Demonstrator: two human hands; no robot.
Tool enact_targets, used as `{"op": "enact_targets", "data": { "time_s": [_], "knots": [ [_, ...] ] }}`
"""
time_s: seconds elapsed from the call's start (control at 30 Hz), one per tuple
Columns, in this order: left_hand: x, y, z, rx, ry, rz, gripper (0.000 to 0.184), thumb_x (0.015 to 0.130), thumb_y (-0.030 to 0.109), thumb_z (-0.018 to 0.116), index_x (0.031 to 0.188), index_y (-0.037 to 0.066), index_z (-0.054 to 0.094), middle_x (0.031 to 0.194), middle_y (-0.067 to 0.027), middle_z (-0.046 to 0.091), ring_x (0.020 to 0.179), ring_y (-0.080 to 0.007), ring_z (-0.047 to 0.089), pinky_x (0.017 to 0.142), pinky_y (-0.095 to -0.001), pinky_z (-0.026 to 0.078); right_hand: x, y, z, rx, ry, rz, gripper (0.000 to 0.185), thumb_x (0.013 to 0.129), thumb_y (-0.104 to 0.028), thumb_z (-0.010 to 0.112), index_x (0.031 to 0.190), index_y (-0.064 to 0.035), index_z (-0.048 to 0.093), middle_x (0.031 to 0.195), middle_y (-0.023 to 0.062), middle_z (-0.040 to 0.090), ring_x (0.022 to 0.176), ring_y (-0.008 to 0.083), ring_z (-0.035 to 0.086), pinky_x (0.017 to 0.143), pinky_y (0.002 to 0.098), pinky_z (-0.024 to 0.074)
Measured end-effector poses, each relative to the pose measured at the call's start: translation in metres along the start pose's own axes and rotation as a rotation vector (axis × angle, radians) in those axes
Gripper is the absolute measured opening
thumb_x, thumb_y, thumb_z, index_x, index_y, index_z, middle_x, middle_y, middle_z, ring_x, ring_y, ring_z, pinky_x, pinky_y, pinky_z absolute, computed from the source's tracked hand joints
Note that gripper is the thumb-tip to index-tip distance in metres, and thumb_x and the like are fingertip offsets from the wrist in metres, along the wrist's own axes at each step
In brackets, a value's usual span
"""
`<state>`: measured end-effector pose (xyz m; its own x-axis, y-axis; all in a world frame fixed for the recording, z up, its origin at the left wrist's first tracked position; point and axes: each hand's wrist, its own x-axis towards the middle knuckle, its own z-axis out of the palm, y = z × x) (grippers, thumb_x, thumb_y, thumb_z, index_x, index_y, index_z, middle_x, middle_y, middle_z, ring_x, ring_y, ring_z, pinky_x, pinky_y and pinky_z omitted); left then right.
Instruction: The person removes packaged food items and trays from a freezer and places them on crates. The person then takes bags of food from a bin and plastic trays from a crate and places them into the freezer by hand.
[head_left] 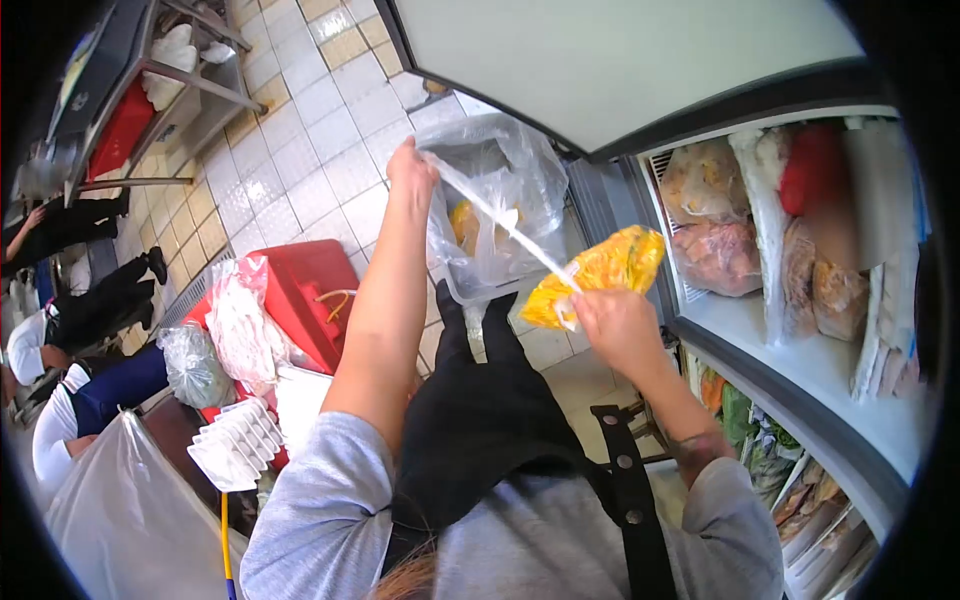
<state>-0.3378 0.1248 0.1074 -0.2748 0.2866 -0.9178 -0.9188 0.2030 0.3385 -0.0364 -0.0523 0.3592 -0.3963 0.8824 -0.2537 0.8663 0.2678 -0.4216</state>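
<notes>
the left hand (pixel 412 168) and the right hand (pixel 618 328) are apart, with a white plastic strip (pixel 500 220) running straight between them. the left hand is closed on the strip's far end, its fingers curled; the right hand pinches the strip's near end, where it meets a yellow bag (pixel 610 272). the yellow bag hangs just beyond the right hand's fingers, touching them, and lies near and to the right of the left hand.

below and between the hands, a clear plastic liner (pixel 545 170) sits open over the tiled floor (pixel 330 130), with another yellow piece (pixel 464 226) inside it. to the right, a fridge (pixel 690 330) stands open, wrapped packs (pixel 715 258) on its shelf, well apart from the left hand. to the left is a red bin (pixel 318 300) with a clear bag (pixel 250 310) on it.
</notes>
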Motion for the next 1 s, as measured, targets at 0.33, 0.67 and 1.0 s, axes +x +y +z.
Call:
{"op": "enact_targets", "data": {
  "time_s": [0.33,0.67,1.0],
  "knots": [
    [-0.088,0.183,0.078,-0.295,-0.043,0.142,0.014,0.084,0.008,0.061,0.094,0.005,0.052,0.084,-0.0053,0.057,0.050,-0.0165,0.042,0.040,-0.0285,0.031,0.010,-0.073,-0.055,0.071,0.194,-0.158,0.031,0.088,-0.027,0.053,0.066,-0.0052,0.059,0.061,0.0146,0.059,0.057,0.0338,0.059,0.053,0.0438,0.0470],
    [-0.226,0.208,0.047,1.051,-0.451,1.154,0.022,0.078,0.017,0.067,0.095,0.006,0.056,0.100,-0.0148,0.059,0.076,-0.0265,0.059,0.061,-0.0358,0.048,0.003,-0.085,-0.084,0.386,0.305,-0.103,0.035,0.086,-0.028,0.057,0.068,0.0010,0.062,0.054,0.0178,0.054,0.049,0.0313,0.056,0.048,0.0393,0.0412],
    [-0.362,0.037,-0.010,1.457,-1.481,1.526,0.033,0.080,0.016,0.063,0.110,0.004,0.058,0.107,-0.0213,0.060,0.094,-0.0349,0.060,0.085,-0.0398,0.047,-0.002,-0.092,-0.121,1.020,0.759,-0.035,0.032,0.085,-0.027,0.064,0.073,0.0028,0.066,0.058,0.0035,0.058,0.057,0.0091,0.053,0.053,0.0261,0.0412]
  ]
}}
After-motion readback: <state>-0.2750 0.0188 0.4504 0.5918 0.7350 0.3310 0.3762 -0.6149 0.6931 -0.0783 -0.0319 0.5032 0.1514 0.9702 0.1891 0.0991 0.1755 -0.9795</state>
